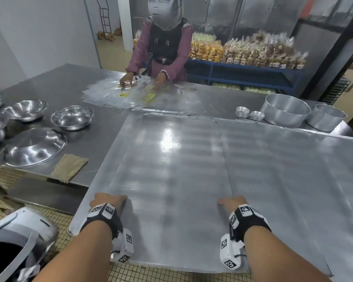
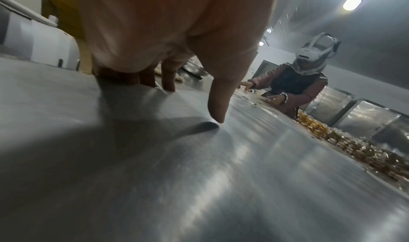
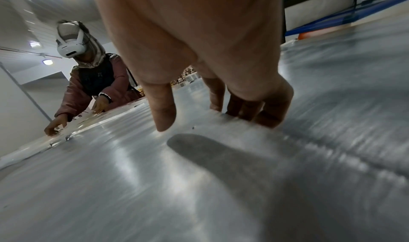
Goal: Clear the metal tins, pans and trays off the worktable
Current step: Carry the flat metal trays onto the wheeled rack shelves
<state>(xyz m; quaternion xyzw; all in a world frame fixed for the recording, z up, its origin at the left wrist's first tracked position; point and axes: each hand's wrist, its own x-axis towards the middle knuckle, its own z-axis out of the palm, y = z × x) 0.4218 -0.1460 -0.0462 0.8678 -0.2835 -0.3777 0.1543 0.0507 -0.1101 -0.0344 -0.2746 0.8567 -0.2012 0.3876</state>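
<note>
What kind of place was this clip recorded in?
Most likely a commercial bakery's prep and packing room: bagged baked goods piled on a blue rack, a large steel worktable with metal bowls and round cake tins.

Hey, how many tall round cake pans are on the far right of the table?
2: a bigger pan at the far right edge, and a smaller pan touching its right side. More may lie outside the frame.
</note>
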